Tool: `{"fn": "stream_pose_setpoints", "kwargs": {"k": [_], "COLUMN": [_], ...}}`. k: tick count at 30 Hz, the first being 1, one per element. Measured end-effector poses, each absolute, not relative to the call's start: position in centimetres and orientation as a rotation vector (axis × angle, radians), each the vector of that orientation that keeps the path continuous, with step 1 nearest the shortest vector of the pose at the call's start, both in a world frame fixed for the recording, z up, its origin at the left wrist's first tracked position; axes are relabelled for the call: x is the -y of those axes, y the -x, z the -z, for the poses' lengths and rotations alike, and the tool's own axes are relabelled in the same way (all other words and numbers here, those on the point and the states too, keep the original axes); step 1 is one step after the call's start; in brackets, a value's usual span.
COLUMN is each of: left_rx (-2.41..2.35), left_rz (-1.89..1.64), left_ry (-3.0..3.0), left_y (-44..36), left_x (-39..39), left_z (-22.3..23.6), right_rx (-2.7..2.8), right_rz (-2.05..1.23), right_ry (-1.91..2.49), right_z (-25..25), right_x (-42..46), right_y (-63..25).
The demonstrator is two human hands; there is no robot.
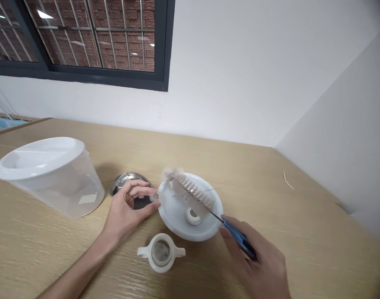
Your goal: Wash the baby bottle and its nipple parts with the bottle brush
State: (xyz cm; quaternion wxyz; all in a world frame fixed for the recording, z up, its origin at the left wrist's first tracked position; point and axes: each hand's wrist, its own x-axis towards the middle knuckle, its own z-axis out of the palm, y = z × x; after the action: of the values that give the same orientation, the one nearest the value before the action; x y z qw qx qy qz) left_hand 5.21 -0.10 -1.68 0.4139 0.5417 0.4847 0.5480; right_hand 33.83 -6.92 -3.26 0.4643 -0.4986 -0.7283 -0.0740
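Observation:
My right hand (pixel 255 253) grips the blue handle of a bottle brush (pixel 190 189), whose white bristles are held over a white bowl (pixel 190 234). Inside the bowl lies a small white ring (pixel 193 218), partly behind the bristles. Two thin wire-like lines stick out beside the brush. At the bowl's left rim, my left hand (pixel 130 207) pinches a small clear round piece (pixel 154 197) between thumb and fingers; its kind is unclear. Below the bowl stands a white two-handled cup-like piece (pixel 161 252). A shiny metal dish (pixel 121 181) sits behind my left hand, partly covered by it.
A translucent plastic container (pixel 65 182) with a white lid stands at the left of the wooden table (pixel 302 232). A thin pale strip (pixel 287 181) lies to the right. White walls and a barred window (pixel 115 37) rise behind the table.

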Motion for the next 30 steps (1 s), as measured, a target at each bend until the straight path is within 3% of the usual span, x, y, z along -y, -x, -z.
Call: {"fn": "stream_pose_setpoints", "kwargs": {"k": [30], "left_rx": [-1.225], "left_rz": [-1.402], "left_ry": [-1.33], "left_y": [-4.94], "left_x": [0.57], "left_z": [1.45], "right_rx": [1.805], "right_rz": [0.145], "right_ry": [1.286], "right_z": [3.12], "right_x": [7.47], "right_y": [-33.41]}}
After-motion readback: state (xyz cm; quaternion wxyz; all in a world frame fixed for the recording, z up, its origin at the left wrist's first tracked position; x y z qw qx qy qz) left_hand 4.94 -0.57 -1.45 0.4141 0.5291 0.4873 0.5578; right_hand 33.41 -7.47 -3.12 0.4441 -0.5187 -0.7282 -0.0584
